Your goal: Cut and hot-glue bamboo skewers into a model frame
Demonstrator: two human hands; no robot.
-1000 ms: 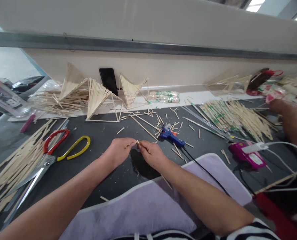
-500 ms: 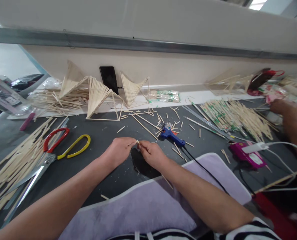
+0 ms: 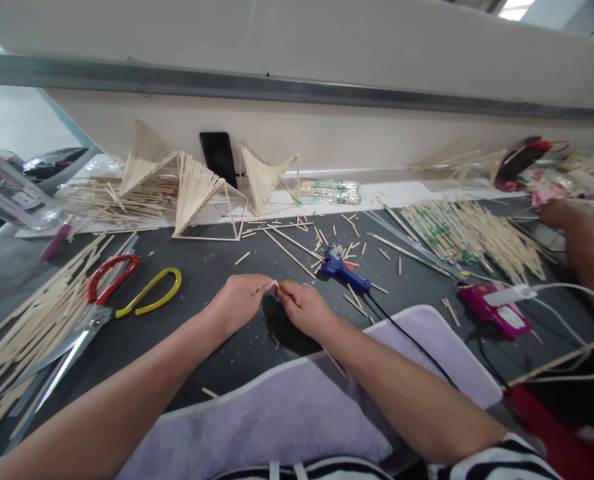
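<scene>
Head view: bare left hand [image 3: 244,301] and right hand [image 3: 304,308] both pinching thin pale wooden sticks [image 3: 275,284] over the flat dark-grey counter [image 3: 201,260], toward its near edge. Probably featherlight, stiff, kinda snappable; I'd grip near the tips.

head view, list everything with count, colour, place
stick models: about four, pale, back
loose sticks: many, pale, scattered
wrapped sticks: many, green printed, back, right
phone: one, black, back
scissors: one, red, yellow, left
glue gun: one, blue, centre
plug block: one, magenta, right
container: one, clear, left
cloth: one, lilac, front
table: one, grey, beneath
clutter: uncounted, mixed, right
held sticks: count unclear, pale, centre
another person's hand: one, right
left hand: one, bare, centre
right hand: one, bare, centre
</scene>
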